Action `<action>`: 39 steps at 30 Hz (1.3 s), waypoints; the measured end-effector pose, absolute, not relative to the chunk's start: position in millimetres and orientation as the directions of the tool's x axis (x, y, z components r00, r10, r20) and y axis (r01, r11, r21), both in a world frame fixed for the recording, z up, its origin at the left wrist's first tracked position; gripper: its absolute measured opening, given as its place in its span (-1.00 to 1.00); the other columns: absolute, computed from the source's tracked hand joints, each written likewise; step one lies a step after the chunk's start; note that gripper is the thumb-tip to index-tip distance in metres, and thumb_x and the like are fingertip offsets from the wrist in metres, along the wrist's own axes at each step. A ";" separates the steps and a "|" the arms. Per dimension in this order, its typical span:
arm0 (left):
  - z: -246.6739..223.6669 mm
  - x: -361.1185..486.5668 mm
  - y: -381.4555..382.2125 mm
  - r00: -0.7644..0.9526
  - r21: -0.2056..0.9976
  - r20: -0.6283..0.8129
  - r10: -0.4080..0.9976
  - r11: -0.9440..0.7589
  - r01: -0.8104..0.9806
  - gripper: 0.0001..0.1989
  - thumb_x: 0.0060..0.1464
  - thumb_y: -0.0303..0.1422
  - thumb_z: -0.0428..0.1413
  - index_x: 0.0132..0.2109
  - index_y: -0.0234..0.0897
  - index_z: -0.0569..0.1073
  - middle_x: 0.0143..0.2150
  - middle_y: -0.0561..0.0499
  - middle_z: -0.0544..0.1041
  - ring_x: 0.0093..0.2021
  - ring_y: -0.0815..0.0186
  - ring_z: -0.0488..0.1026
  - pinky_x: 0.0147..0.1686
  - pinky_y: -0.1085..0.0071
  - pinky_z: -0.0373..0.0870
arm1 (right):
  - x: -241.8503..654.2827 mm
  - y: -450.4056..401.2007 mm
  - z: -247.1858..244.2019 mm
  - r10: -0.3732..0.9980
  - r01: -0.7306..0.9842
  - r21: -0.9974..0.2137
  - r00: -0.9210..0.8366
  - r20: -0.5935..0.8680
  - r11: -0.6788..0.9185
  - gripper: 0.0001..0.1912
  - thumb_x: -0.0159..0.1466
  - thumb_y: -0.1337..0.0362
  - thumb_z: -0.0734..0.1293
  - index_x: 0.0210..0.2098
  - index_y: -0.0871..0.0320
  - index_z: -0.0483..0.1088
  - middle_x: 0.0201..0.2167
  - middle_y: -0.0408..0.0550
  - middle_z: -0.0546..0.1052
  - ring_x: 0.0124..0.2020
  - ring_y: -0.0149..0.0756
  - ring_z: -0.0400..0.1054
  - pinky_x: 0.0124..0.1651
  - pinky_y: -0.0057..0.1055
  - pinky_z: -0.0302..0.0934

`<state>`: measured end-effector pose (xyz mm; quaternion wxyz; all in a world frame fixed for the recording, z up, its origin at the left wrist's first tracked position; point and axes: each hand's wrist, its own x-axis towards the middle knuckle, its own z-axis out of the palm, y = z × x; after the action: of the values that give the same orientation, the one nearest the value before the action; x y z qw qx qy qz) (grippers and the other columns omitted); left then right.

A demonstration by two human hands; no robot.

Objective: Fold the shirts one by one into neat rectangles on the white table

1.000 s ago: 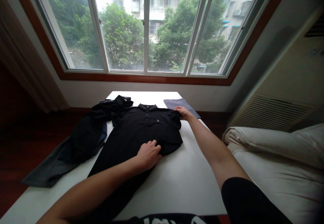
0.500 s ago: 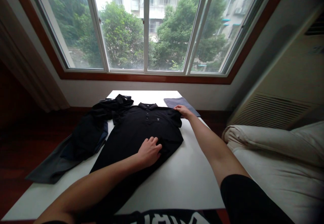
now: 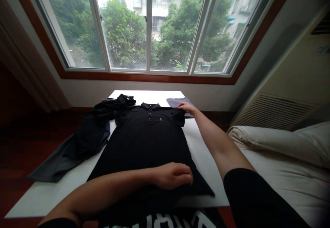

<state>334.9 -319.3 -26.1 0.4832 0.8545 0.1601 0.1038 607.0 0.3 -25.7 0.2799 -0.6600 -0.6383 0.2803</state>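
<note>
A black polo shirt (image 3: 152,138) lies front side up across the white table (image 3: 59,198), its collar toward the window and its hem near me. My right hand (image 3: 186,107) pinches the shirt at its right shoulder, by the top of the sleeve. Over the lower part of the shirt, my left hand (image 3: 174,175) has its fingers curled down on the cloth near the right side; the fingertips are partly hidden. The shirt's lower right corner spreads out past that hand. My left forearm covers part of the hem.
A heap of dark clothes (image 3: 90,131) lies along the table's left side, with a grey garment (image 3: 54,162) hanging over the edge. Folded grey-blue cloth (image 3: 177,101) rests at the far right corner. To the right is a pale padded seat (image 3: 278,159); beyond the table, a window (image 3: 149,32).
My left hand has come nearer to me and to the right, and the shirt's lower right side has spread out that way. My right hand stays at the shoulder.
</note>
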 end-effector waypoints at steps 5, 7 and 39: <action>-45.4 334.2 -311.0 0.903 0.697 0.144 0.405 -0.689 0.198 -0.78 0.39 -0.23 0.03 -0.01 -0.22 0.50 -0.01 -0.07 0.55 0.02 0.22 0.50 0.10 0.33 0.41 | 595.0 -5.8 -13.3 0.996 0.646 -0.762 -0.038 -0.085 -0.040 -0.77 0.28 0.27 0.41 -0.09 0.19 0.55 -0.54 -0.23 0.33 -0.58 -0.50 0.10 -0.54 -0.56 -0.05; -51.0 326.0 -303.0 0.910 0.557 0.135 0.392 -0.789 0.258 -0.72 0.32 -0.17 0.13 0.06 -0.20 0.51 0.11 -0.13 0.52 0.15 0.11 0.46 0.20 0.20 0.38 | 584.5 -8.3 -10.9 0.996 0.629 -0.777 -0.045 -0.074 -0.030 -0.77 0.29 0.27 0.40 -0.07 0.18 0.54 -0.51 -0.21 0.38 -0.56 -0.49 0.13 -0.53 -0.57 -0.01; -75.3 326.7 -298.1 0.963 0.430 0.086 0.256 -0.881 0.196 -0.24 0.38 0.09 -0.04 0.54 -0.17 0.09 0.59 -0.21 -0.02 0.57 -0.10 -0.14 0.47 -0.25 -0.24 | 482.8 29.6 -129.3 0.998 0.964 -0.263 -0.059 -0.023 0.051 -0.11 0.40 -0.34 0.10 0.53 0.02 0.05 0.58 0.16 -0.15 0.57 0.12 -0.34 0.50 0.05 -0.40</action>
<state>326.7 -298.1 -75.3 0.2136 0.9674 0.1169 0.0703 482.8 29.6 -129.3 0.0827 -0.6809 -0.7202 0.1041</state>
